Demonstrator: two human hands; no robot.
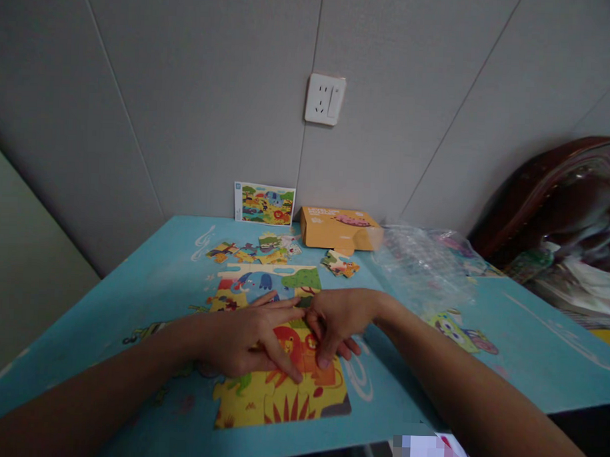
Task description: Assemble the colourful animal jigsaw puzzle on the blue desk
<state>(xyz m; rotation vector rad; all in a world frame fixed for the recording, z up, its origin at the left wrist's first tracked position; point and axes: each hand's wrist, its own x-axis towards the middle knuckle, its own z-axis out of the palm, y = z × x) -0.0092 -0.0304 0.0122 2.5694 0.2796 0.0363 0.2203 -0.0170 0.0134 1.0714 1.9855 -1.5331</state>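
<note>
A partly assembled jigsaw puzzle with cartoon animals lies on the blue table, its lion, elephant and plants showing. My left hand rests across its middle, fingers spread and pressing on the pieces. From the right, my right hand bends its fingers and thumb down around a jigsaw puzzle piece at the puzzle's right edge, by the lion. The two hands nearly meet at the fingertips and cover part of the picture. Loose puzzle pieces lie behind the puzzle, and another small joined group sits to their right.
A reference picture card leans against the wall, beside an orange puzzle box. Crumpled clear plastic lies at the right rear of the blue table. A wall socket is above. A dark red leather seat stands at right.
</note>
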